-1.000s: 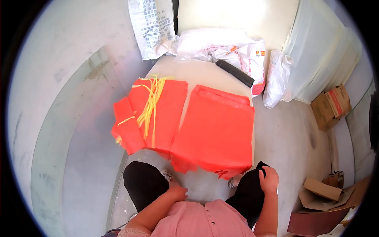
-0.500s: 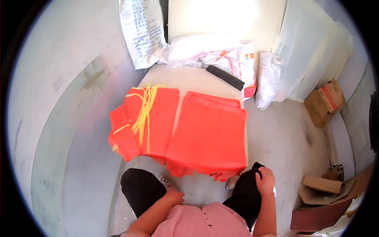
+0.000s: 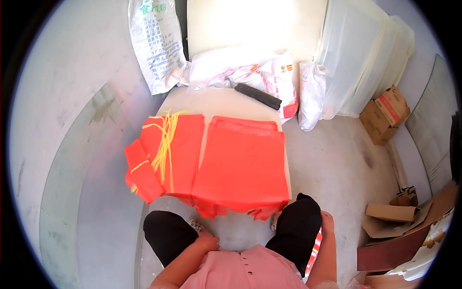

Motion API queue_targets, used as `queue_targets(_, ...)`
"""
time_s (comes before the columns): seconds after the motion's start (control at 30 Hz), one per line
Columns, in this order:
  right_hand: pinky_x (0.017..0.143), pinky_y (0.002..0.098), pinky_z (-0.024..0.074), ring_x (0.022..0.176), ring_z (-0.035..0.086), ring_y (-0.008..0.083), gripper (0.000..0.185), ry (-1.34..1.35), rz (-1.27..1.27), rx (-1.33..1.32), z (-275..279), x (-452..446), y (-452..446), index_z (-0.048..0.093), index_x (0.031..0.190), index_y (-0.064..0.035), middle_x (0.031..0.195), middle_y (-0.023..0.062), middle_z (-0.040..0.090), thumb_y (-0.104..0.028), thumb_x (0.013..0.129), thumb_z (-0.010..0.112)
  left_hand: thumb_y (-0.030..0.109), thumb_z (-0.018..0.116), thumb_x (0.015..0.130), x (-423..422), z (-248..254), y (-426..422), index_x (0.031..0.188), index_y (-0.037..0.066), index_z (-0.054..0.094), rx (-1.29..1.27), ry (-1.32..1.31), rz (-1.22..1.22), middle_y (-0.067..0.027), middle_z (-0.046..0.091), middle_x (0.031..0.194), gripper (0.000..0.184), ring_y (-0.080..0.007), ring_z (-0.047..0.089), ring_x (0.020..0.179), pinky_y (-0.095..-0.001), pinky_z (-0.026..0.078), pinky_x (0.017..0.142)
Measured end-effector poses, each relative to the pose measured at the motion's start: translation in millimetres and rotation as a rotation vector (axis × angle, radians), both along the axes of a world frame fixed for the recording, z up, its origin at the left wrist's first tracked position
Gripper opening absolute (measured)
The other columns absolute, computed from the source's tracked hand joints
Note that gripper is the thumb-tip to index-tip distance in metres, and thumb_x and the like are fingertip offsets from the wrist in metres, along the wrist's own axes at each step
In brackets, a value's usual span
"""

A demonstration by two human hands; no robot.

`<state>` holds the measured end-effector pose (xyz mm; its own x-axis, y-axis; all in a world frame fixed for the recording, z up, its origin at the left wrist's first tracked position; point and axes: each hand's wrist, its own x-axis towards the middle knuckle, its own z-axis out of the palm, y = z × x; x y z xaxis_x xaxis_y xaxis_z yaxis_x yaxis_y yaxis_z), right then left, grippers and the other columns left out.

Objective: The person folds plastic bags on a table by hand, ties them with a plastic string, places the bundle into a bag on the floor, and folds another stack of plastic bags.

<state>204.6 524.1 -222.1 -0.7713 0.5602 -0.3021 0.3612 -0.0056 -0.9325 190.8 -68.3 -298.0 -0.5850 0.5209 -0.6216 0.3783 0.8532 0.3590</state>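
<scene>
My left hand (image 3: 209, 242) rests by the inner side of my left thigh, its fingers too small and tucked to read. Against the outer side of my right thigh lies my right hand (image 3: 327, 222), with its fingers mostly hidden. In front of my knees, a wide stack of red sheets (image 3: 240, 166) covers the right part of the table (image 3: 192, 100), its lower edge hanging over. Left of it lies a second red stack (image 3: 185, 149) with loose yellow strings (image 3: 166, 144) across it. A folded red bundle (image 3: 147, 173) tied with yellow string overlaps that stack's left side.
A dark bar (image 3: 258, 96) lies near the table's far edge, before white plastic bags (image 3: 231, 65). A printed white sack (image 3: 156, 48) stands behind left. On the right are a wrapped white bag (image 3: 312, 96), cardboard boxes (image 3: 380, 120) and opened cardboard (image 3: 392, 212).
The view has shifted, so the table and stacks appear further left and slightly lower. My right hand has slid off the top of my knee to the thigh's outer side. A red-and-white striped thing now shows there.
</scene>
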Motion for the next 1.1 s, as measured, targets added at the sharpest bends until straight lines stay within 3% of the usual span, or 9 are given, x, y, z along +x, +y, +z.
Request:
queue_targets(0.2,0.068,0.0299,0.0475,0.075,0.060,0.0121,0.025,0.000,-0.016,0.270,20,-11,-19,0.076,0.100,0.0013,0.081,-0.0003,0.067,-0.022,0.096,0.067,0.045,0.061,0.098,-3,4,3,0.126,0.011,0.066,-0.052,0.054,-0.074,-0.0211,0.073,0.119,0.044,-0.0393,0.070,0.111,-0.0507,0.055,0.094)
queue_targets(0.3,0.071,0.0317,0.0489,0.077,0.059,0.0128,0.027,0.026,0.001,0.620,32,-7,-28,0.074,0.098,0.0030,0.081,0.0015,0.066,-0.023,0.098,0.065,0.045,0.061,0.098,-4,5,3,0.127,0.011,0.066,-0.066,0.045,-0.060,-0.0210,0.073,0.118,0.045,-0.0392,0.070,0.111,-0.0505,0.055,0.094)
queue_targets(0.43,0.075,0.0346,0.0480,0.079,0.053,0.0145,0.025,0.259,-0.219,0.486,60,11,-59,0.064,0.096,0.0021,0.082,0.0071,0.060,-0.021,0.105,0.057,0.047,0.062,0.098,-2,40,16,0.136,0.014,0.063,-0.034,-0.022,-0.009,-0.0192,0.073,0.123,0.051,-0.0381,0.069,0.115,-0.0484,0.054,0.097)
queue_targets(0.53,0.077,0.0352,0.0476,0.080,0.053,0.0169,0.024,-0.076,-0.077,0.663,98,39,-96,0.061,0.096,0.0005,0.083,0.0092,0.055,-0.020,0.107,0.053,0.045,0.062,0.098,-3,25,29,0.143,0.015,0.060,0.119,-0.117,-0.001,-0.0170,0.072,0.128,0.054,-0.0365,0.068,0.117,-0.0460,0.054,0.099)
queue_targets(0.6,0.077,0.0357,0.0480,0.080,0.053,0.0190,0.024,0.125,0.195,0.701,42,57,-87,0.060,0.096,-0.0002,0.083,0.0108,0.055,-0.020,0.107,0.052,0.042,0.061,0.099,-10,19,46,0.144,0.014,0.059,0.228,-0.223,0.017,-0.0156,0.072,0.129,0.053,-0.0350,0.068,0.117,-0.0443,0.054,0.099)
queue_targets(0.63,0.078,0.0365,0.0487,0.081,0.054,0.0205,0.023,0.169,0.175,0.533,39,57,-93,0.060,0.098,0.0003,0.084,0.0137,0.056,-0.019,0.107,0.052,0.041,0.061,0.099,-11,25,59,0.144,0.014,0.059,0.279,-0.293,0.042,-0.0150,0.072,0.128,0.052,-0.0342,0.069,0.116,-0.0434,0.054,0.099)
queue_targets(0.73,0.079,0.0366,0.0507,0.083,0.061,0.0225,0.023,0.175,0.158,0.592,61,45,-85,0.061,0.101,0.0014,0.087,0.0151,0.063,-0.020,0.105,0.056,0.034,0.060,0.102,-10,76,100,0.145,0.011,0.057,0.423,-0.347,0.060,-0.0132,0.073,0.124,0.048,-0.0298,0.070,0.112,-0.0400,0.054,0.097)
queue_targets(0.9,0.079,0.0436,0.0555,0.091,0.070,0.0432,0.027,-0.071,0.143,0.831,80,16,-90,0.068,0.109,-0.0020,0.096,0.0231,0.073,-0.024,0.094,0.075,0.029,0.060,0.101,-26,152,176,0.145,0.011,0.057,0.596,-0.259,-0.021,-0.0108,0.073,0.121,0.047,-0.0302,0.069,0.113,-0.0398,0.054,0.097)
queue_targets(1.1,0.075,0.0373,0.0532,0.082,0.068,0.0297,0.019,0.059,0.543,0.658,93,40,-94,0.069,0.097,-0.0022,0.088,0.0146,0.071,-0.020,0.093,0.076,0.019,0.064,0.099,-29,186,244,0.146,0.010,0.055,0.840,0.060,-0.037,-0.0162,0.060,0.140,0.048,-0.0359,0.061,0.127,-0.0443,0.051,0.104)
